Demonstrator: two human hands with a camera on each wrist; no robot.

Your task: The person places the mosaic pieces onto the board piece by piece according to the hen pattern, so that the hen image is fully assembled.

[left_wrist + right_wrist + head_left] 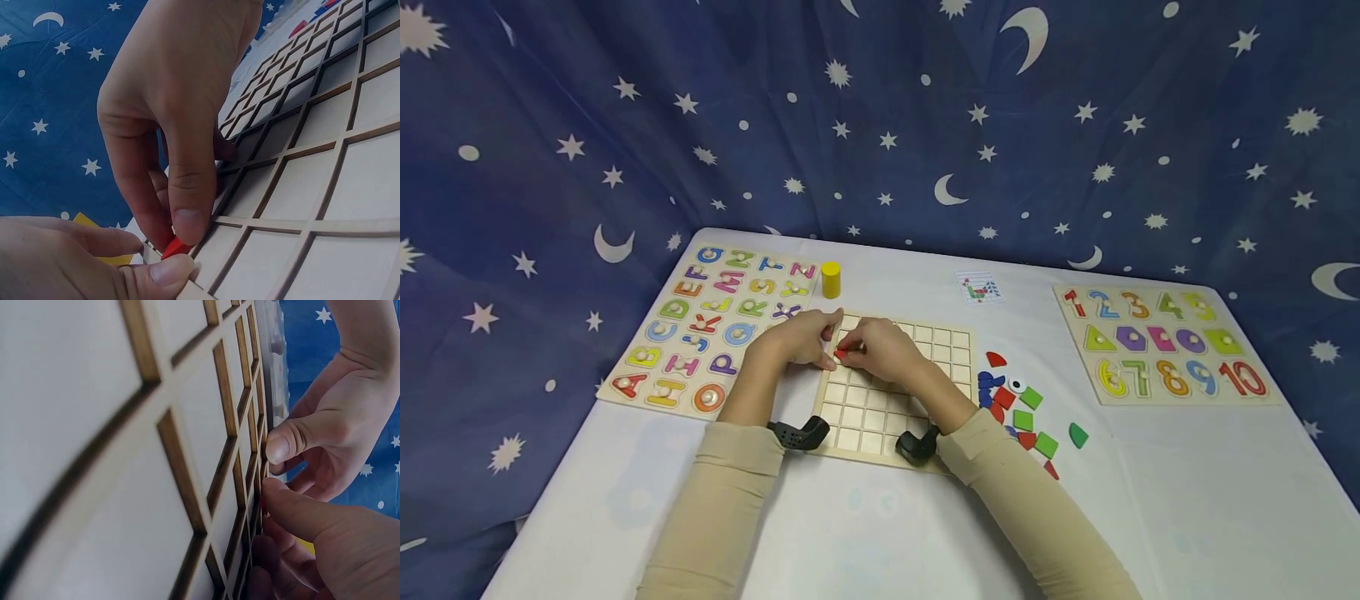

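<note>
A square wooden grid board (865, 419) lies in the middle of the white table. My right hand (883, 350) reaches over its upper left part and pinches a small red piece (841, 354) between thumb and fingers. In the left wrist view the red piece (176, 247) shows just under the right thumb tip, close over the board's edge; its full shape is hidden by fingers. My left hand (799, 337) rests at the board's left edge, thumb and index finger spread apart. Its thumb (169, 269) is right beside the red piece.
Loose red, blue and green pieces (1022, 420) lie right of the board. An alphabet puzzle (651, 367) stands left, partly under the left arm; a number puzzle (1165, 342) lies right. Behind are a yellow cylinder (831, 281) and a pattern card (980, 287).
</note>
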